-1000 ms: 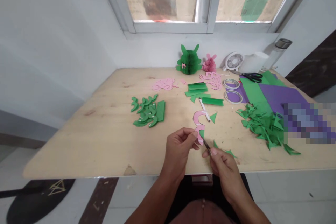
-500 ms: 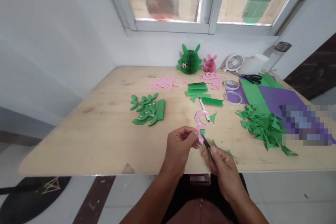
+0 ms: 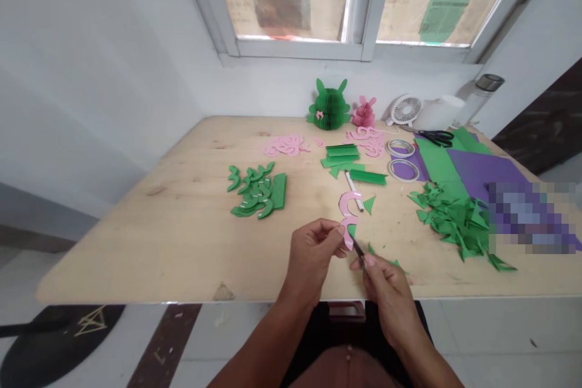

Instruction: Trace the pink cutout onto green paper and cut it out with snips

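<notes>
My left hand pinches a curvy pink paper cutout with green paper showing at its right edge. In my right hand is a pair of scissors, its handles mostly hidden by my fingers. The blades point up and left and meet the green paper beside the cutout. Just past the cutout, a white marker lies on the wooden table. Small green scraps lie close to my right hand.
Green curved cutouts lie to the left, pink paper pieces behind them. A heap of green scraps and purple sheets cover the right. Tape rolls, black scissors, a fan and a green paper figure sit farther back.
Both hands keep almost the same place over the table's front edge. The scissors' blades have shifted very slightly at the green paper; the view has moved a little.
</notes>
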Available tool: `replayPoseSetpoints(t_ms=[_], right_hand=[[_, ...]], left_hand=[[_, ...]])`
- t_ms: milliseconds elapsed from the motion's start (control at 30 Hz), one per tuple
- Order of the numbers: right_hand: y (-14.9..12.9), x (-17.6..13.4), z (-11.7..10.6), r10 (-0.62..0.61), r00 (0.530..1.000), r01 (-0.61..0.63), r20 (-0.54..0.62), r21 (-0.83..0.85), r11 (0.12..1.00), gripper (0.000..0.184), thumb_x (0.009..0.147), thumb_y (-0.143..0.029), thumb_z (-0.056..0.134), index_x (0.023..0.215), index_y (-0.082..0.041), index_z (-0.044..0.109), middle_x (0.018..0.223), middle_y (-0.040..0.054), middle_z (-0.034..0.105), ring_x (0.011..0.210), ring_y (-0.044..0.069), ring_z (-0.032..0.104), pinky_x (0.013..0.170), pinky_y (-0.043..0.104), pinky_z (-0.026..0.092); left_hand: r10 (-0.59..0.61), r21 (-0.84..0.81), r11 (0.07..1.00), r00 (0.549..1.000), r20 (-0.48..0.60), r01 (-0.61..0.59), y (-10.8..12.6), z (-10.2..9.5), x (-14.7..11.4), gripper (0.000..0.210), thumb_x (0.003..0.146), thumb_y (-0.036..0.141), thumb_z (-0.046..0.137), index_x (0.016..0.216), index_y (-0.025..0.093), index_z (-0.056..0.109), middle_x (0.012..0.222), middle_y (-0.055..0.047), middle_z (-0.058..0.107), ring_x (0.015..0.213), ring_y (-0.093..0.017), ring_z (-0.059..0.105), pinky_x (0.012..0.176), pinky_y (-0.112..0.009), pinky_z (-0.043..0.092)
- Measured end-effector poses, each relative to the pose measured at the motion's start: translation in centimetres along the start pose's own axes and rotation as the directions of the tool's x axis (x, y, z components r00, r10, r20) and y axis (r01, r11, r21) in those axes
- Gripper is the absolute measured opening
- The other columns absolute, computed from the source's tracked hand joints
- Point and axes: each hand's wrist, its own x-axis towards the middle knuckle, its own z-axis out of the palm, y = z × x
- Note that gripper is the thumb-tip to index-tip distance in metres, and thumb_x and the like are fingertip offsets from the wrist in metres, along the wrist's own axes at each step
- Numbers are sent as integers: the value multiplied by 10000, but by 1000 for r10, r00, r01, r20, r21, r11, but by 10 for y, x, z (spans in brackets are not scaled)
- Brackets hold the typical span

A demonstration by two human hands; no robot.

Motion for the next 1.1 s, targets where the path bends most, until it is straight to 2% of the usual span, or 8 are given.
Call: replayPoseSetpoints(t_ms=[600,1100], right_hand=[[-2,2,0,-135,988,118,-69,-209,971,438,846,-517,480,675,-151,647,526,-55,236,487,108,229,453,239,165],[-5,1,1,-110,993,100,-50,-174,980,433,852,-528,477,718,-148,636,532,-57,248,494,106,229,454,234,163]], left_hand=[[18,-23,1000,1000,-9,-18,0,3,1,113,694,212,676,620,129,656,535,-10,643,503,-96,551,545,-211,470],[29,-41,999,998,-48,-31,-2,6,-2,114,689,226,684,632,130,664,528,13,611,509,-89,535,553,-217,478]])
